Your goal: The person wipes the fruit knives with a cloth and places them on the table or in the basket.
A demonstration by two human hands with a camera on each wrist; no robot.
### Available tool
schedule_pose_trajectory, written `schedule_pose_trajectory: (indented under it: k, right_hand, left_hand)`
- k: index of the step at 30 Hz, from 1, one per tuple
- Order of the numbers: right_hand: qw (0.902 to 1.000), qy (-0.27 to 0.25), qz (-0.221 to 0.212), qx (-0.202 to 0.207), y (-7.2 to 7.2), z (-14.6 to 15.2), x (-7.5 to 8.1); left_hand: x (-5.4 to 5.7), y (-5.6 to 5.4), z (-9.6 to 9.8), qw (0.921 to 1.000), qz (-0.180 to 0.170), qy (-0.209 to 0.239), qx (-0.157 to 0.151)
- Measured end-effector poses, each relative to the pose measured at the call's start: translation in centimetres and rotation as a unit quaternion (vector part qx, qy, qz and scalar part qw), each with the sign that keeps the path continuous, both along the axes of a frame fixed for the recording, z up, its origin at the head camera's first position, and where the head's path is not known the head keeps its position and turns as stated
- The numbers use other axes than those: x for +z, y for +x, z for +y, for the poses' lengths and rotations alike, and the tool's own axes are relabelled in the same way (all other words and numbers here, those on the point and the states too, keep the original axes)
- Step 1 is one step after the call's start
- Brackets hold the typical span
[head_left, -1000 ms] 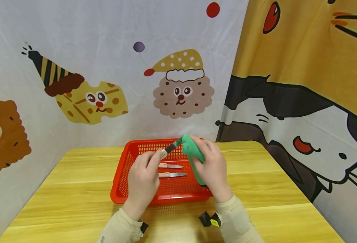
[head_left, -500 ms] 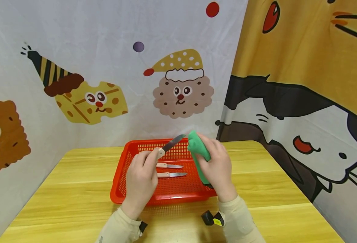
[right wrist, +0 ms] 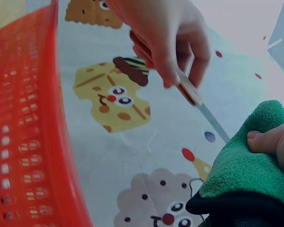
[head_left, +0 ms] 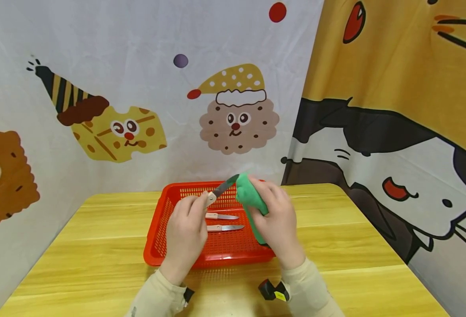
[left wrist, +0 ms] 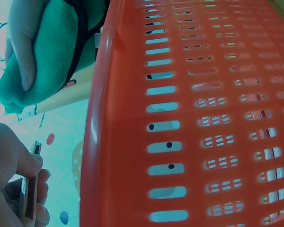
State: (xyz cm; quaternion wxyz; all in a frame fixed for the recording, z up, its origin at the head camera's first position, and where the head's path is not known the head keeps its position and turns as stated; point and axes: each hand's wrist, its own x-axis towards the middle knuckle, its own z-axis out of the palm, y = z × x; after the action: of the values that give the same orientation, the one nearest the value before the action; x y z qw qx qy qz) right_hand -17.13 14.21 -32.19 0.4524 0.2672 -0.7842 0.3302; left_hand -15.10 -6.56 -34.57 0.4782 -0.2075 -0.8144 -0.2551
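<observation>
My left hand [head_left: 186, 233] grips the pale handle of a small knife [head_left: 224, 186], its blade angled up to the right. A folded green cloth [head_left: 253, 196] with dark edging is in my right hand [head_left: 277, 220], thumb on one side and fingers on the other. The cloth overlaps the tip of the blade in the head view; the right wrist view shows the blade [right wrist: 215, 122] running up to the cloth [right wrist: 255, 163]. Both hands are above a red plastic basket [head_left: 233, 257]. Inside it lie two more knives with pale handles, a rear one [head_left: 222, 216] and a front one [head_left: 226, 227].
The basket stands on a wood-grain table [head_left: 78, 246] in front of a white cartoon-printed curtain [head_left: 138, 53]. To the right hangs a yellow curtain [head_left: 399, 57] with a cat print. The basket's slotted wall [left wrist: 165, 137] fills much of the left wrist view.
Half a second ago the cloth was off to the right and the blade's tip showed bare. My right hand has since moved left, bringing the cloth back over the tip.
</observation>
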Motion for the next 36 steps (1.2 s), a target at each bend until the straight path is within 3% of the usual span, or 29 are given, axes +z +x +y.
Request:
schedule_pose_trajectory:
  k: [19, 36]
  right_hand:
    - [0.9973, 0.056, -0.02, 0.043, 1.0, -2.7, -0.8]
    - [0.9958, 0.08, -0.025, 0.036, 0.9, -2.9, -1.4]
  left_hand:
    - [0.0, 0.0, 0.1, 0.9999, 0.01, -0.001, -0.003]
    - [-0.3, 0.1, 0.3, 0.9991, 0.035, -0.002, -0.024]
